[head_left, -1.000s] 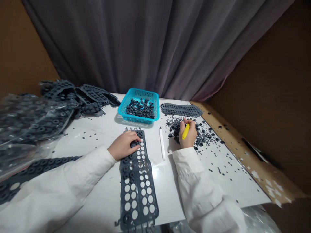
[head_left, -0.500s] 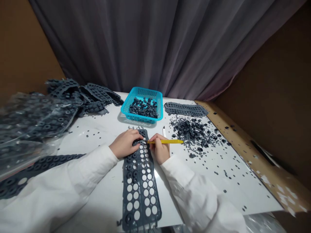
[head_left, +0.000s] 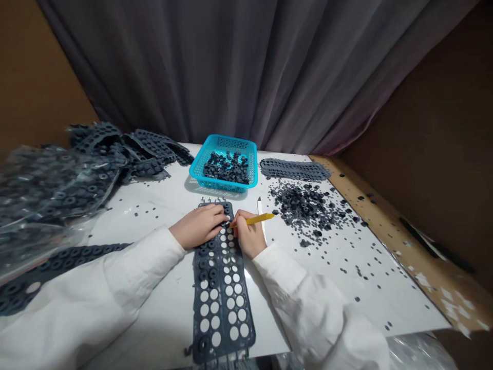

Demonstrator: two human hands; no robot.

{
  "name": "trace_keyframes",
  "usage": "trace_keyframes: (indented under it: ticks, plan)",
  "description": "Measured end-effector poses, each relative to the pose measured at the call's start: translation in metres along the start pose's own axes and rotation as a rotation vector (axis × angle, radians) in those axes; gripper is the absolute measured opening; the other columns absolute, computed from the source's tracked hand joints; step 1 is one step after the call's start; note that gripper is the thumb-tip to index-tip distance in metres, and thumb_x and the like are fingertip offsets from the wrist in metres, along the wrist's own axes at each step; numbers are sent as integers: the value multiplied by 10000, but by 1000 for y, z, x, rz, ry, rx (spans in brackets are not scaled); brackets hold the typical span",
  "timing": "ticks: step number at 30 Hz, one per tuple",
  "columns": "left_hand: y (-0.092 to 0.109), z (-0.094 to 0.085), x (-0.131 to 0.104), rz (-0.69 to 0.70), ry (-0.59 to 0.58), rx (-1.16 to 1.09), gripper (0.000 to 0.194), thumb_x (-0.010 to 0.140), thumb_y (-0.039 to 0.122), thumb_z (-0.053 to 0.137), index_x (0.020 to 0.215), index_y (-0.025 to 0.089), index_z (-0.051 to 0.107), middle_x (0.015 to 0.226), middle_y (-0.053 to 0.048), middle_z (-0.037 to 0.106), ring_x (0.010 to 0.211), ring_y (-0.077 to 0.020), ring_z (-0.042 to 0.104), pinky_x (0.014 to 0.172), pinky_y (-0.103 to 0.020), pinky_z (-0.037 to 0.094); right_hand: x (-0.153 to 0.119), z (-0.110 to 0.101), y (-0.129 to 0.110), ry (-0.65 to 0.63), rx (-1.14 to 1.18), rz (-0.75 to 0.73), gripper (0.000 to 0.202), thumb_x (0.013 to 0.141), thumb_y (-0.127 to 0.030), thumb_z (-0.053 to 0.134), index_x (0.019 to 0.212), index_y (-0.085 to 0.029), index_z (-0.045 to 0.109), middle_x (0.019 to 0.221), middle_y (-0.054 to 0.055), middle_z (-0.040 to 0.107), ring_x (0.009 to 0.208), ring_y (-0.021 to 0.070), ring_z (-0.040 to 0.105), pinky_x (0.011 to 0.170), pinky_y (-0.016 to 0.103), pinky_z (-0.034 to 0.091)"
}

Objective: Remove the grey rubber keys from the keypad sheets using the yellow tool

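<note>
A long dark grey rubber sheet (head_left: 223, 288) lies lengthwise in front of me. Round holes run along it in rows, and some places still carry thick rubber rings (head_left: 212, 277). My left hand (head_left: 200, 226) rests on its far part, fingers bent and closed on the sheet; what lies under the fingertips is hidden. Closed around a slim yellow-handled tool (head_left: 260, 219), my right hand (head_left: 249, 236) sits at the sheet's right edge. The tool's tip points left, at the sheet beside my left fingertips.
Behind the sheet stands a blue basket (head_left: 195, 172) of small rubber pieces. Scraps (head_left: 304, 203) are heaped at right, near another sheet (head_left: 292, 168) and a white cutter (head_left: 260, 205). A plastic bag (head_left: 57, 185) of rings and more sheets (head_left: 150, 146) lie at left.
The yellow-handled tool has tilted, its rear end rising and swinging toward me and the left. Both hands stay at nearly the same place on the sheet; the view has shifted slightly.
</note>
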State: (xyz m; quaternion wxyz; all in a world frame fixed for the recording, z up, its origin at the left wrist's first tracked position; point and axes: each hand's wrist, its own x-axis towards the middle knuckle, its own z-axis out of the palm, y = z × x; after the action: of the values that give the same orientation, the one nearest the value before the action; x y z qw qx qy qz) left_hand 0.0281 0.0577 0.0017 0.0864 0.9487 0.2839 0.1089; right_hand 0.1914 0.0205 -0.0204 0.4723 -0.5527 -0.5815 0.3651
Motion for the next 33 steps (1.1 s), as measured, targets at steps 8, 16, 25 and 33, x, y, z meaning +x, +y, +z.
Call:
trace_keyframes:
  ticks: [8, 16, 25, 33]
  plan:
    - [7, -5, 12, 13, -60, 152, 205, 864, 179, 419, 798, 140, 610, 808, -82, 579, 809, -207, 541, 725, -325, 434, 5, 0, 1, -10, -34, -34, 272, 736, -190, 353, 478, -192, 437, 406, -34, 403, 455, 118, 412, 456, 234, 310]
    - [4, 3, 20, 190, -123, 415, 200, 854, 76, 399, 832, 123, 592, 796, -98, 599, 798, -213, 543, 724, -329, 417, 5, -2, 0, -6, 2, -21, 281, 734, -187, 356, 456, -199, 398, 411, -35, 384, 470, 120, 399, 484, 239, 323]
    - [-11, 7, 17, 60, -74, 88, 228, 879, 124, 325, 801, 157, 536, 828, -70, 581, 811, -186, 526, 765, -317, 431, 6, -2, 4, 4, -8, -25, 275, 724, -161, 359, 464, -187, 443, 422, -35, 393, 477, 119, 396, 483, 236, 308]
    - [-35, -20, 14, -481, 290, -602, 246, 765, 410, 544, 786, 165, 556, 688, -3, 556, 644, -151, 503, 622, -259, 387, 8, -2, 6, 1, 32, 16, 281, 739, -178, 360, 483, -181, 474, 415, -33, 429, 464, 120, 435, 469, 227, 314]
